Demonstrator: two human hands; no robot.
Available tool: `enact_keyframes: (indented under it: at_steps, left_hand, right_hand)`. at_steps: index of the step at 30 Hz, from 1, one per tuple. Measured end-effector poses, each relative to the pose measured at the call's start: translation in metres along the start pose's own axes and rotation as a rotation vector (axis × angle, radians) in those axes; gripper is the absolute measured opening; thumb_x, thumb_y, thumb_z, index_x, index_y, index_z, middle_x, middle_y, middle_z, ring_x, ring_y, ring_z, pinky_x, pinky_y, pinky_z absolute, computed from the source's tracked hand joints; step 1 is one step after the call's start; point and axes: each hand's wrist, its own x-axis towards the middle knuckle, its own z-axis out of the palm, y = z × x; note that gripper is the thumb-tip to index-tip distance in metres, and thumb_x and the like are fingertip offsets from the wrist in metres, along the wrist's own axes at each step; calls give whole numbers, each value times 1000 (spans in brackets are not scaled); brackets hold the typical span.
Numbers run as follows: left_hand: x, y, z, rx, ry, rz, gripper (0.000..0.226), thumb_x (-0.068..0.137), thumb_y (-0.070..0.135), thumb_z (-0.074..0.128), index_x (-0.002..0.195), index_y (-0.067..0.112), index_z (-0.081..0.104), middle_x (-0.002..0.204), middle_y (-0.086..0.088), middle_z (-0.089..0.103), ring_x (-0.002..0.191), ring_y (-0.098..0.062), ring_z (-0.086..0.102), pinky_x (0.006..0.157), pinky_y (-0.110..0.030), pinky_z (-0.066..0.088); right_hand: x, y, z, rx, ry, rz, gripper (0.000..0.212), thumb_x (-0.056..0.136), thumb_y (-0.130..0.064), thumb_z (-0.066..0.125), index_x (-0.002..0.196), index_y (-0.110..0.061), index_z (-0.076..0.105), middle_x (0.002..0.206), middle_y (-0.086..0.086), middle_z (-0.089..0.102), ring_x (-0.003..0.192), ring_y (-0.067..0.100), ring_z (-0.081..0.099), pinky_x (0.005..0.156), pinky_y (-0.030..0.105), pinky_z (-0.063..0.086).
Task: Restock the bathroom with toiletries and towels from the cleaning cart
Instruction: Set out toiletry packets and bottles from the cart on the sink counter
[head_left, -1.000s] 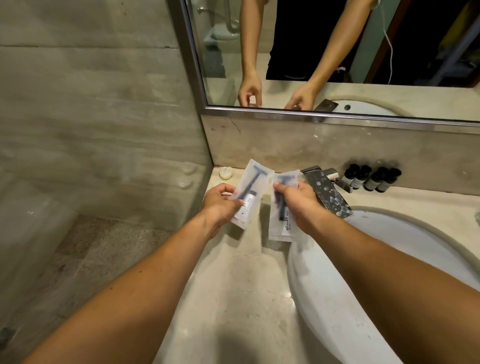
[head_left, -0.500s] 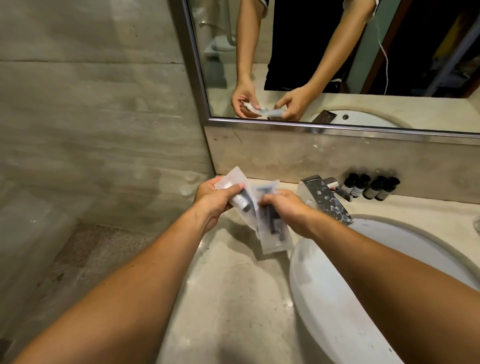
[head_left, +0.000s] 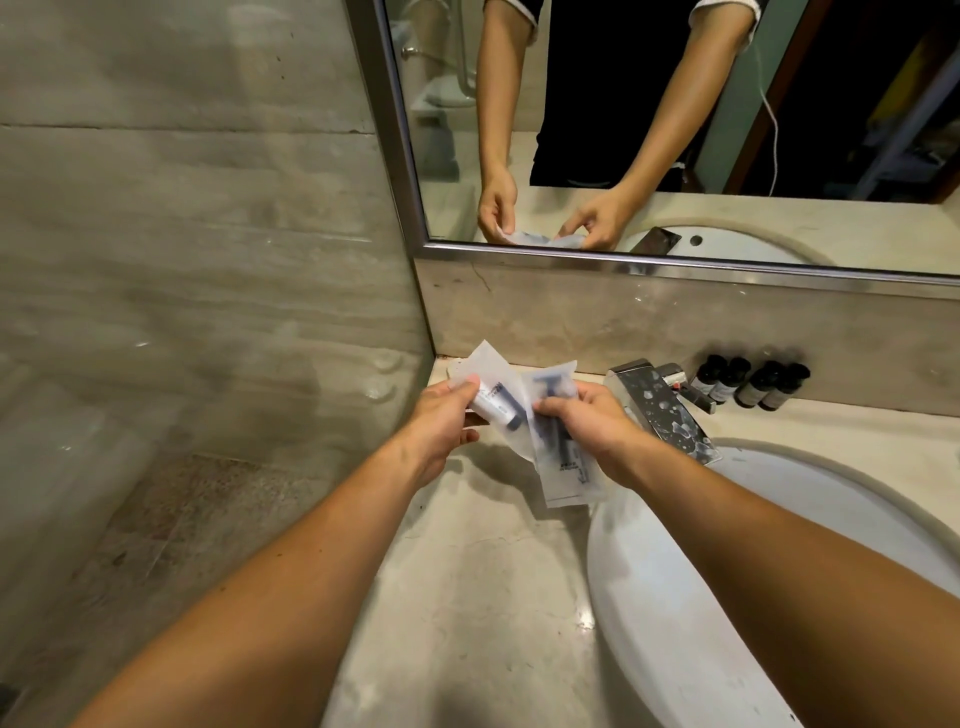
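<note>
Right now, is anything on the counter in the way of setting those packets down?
Nothing visible. Both hands, left and right, hold translucent shaving-kit packets above bare beige marble counter; the chrome faucet and four small dark bottles sit off right.

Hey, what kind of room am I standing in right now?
Most likely a hotel bathroom: a white sink with a faucet, a wall mirror, and four small dark toiletry bottles lined up behind the faucet.

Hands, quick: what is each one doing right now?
Left hand: pinching a clear toiletry packet with a small tube inside.
Right hand: gripping a second clear packet holding a dark razor.
</note>
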Motion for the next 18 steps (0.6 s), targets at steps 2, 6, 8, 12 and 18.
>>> enact_keyframes:
  at_steps: [2,6,8,12,18]
  left_hand:
    - [1,-2,0,-40,-4,3,24,105,20,46,91,18,65,82,-3,67,68,-15,60,55,-22,50]
    - [3,-2,1,-41,11,-4,24,105,22,45,92,19,65,83,-2,68,69,-15,61,59,-24,51]
    - [4,-2,1,-30,10,-6,24,105,23,45,92,20,65,82,0,68,67,-12,62,57,-22,47]
    - [6,-2,1,-12,10,-2,23,105,23,46,92,21,65,80,2,68,65,-10,61,56,-23,40]
    - [9,-3,0,17,30,7,20,104,24,48,94,21,66,80,2,66,65,-10,58,54,-22,36]
  right_hand:
    - [1,1,0,0,9,-2,10,88,-17,69,78,-18,69,74,-2,72,69,17,64,63,27,48]
    - [3,2,2,11,14,5,11,88,-17,69,77,-18,69,70,-3,72,68,18,65,63,27,48]
    - [3,1,3,22,18,8,11,87,-16,69,76,-18,69,68,-2,72,67,18,65,62,27,48]
    - [4,0,3,37,25,16,5,86,-15,69,82,-16,70,77,4,73,72,22,65,68,30,51]
    - [5,1,4,56,9,10,10,87,-13,68,78,-17,69,67,-2,71,63,18,65,61,26,49]
